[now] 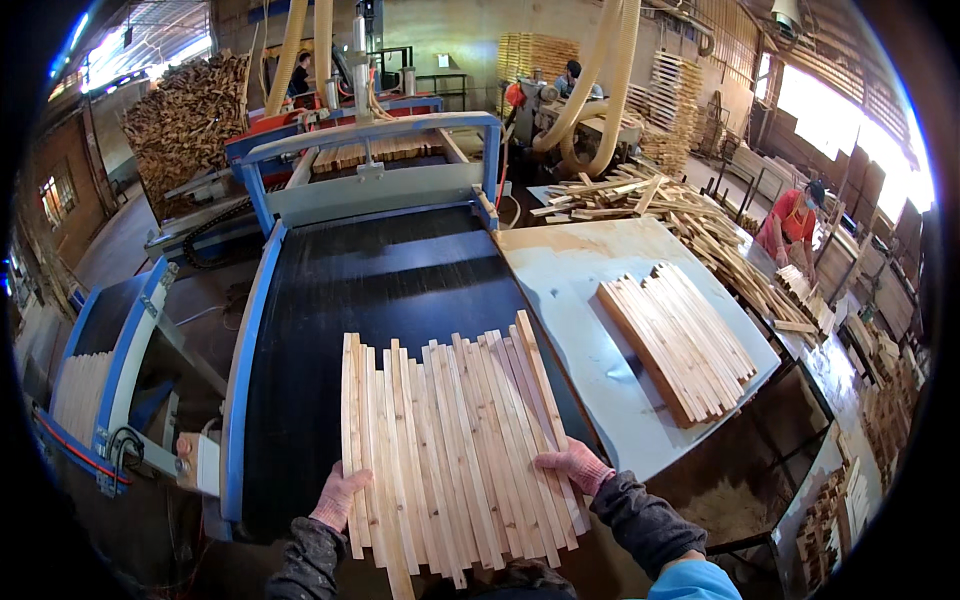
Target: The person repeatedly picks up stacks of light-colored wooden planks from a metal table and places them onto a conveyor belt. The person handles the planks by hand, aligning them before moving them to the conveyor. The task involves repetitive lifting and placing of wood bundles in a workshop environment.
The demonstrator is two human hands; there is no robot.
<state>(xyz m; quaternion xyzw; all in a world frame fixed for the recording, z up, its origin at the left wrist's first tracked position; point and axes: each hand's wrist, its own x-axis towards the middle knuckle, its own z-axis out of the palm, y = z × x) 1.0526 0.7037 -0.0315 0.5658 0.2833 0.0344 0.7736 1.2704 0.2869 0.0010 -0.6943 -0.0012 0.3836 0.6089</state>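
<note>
Between my two hands is a wide row of pale wooden strips (455, 450), lying side by side with uneven ends. My left hand (341, 495), in a pink knit glove, grips the row's left edge. On the right edge, my right hand (577, 464) in a matching glove presses inward, its thumb lying over the top of the strips. The far part of the row is over the near end of a black conveyor belt (370, 290) with blue side rails. Whether the strips rest on the belt or are held just above it, I cannot tell.
Right of the belt, a light-topped table (560, 260) bears another stack of wooden strips (680, 340). A blue frame (375, 125) spans the belt's far end. Loose strips (690, 220) are heaped beyond the table. A person in red (790, 225) works at the far right.
</note>
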